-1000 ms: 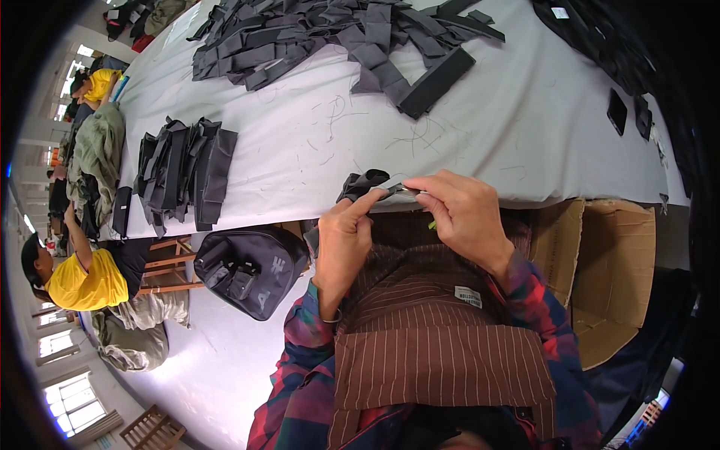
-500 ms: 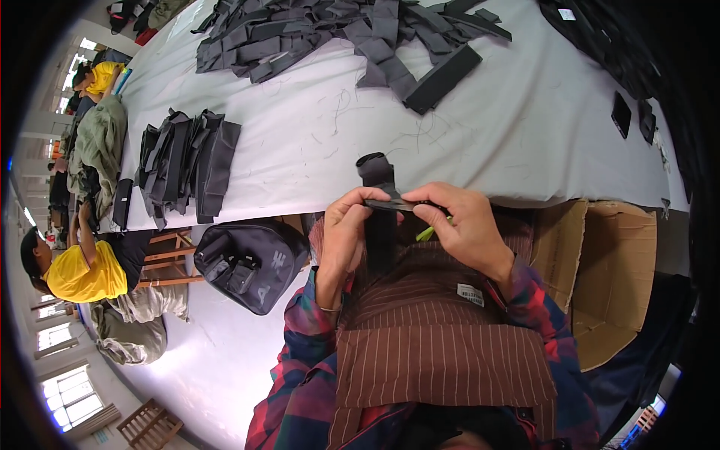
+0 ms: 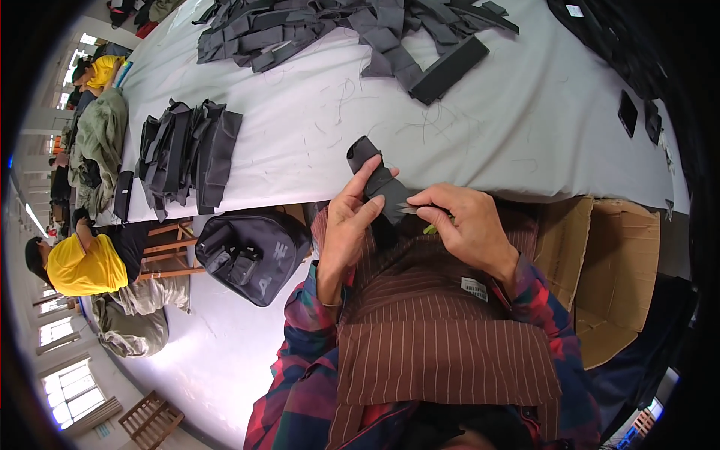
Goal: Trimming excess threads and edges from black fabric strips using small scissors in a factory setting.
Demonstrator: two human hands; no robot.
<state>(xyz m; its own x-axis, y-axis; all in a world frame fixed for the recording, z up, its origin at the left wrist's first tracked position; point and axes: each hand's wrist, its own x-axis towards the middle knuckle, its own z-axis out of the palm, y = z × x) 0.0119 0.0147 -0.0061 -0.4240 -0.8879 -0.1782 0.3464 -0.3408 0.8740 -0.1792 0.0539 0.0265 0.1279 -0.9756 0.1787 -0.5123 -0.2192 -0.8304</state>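
My left hand [image 3: 343,226] is closed on a dark grey fabric strip [image 3: 391,196], thumb on top and fingers around its far part. The strip's far end is folded into a loop, and its near end hangs down in front of my apron. My right hand [image 3: 472,231] grips small thread snips [image 3: 407,208]. Their pointed metal blades lie at the strip's right edge, and a bit of green handle shows under my fingers. Whether the blades are parted I cannot tell.
Across the white-covered table [image 3: 300,142] lie a loose pile of dark strips [image 3: 300,34] and a neater stack [image 3: 191,154] at left. A phone [image 3: 628,114] is at right. Below the edge are a black bag [image 3: 274,266] and a cardboard box [image 3: 619,262]. People in yellow work at left.
The strip has been turned and tilted, its broad face now showing. My left hand has shifted farther up along it. The snips' blades have come into view at its right edge.
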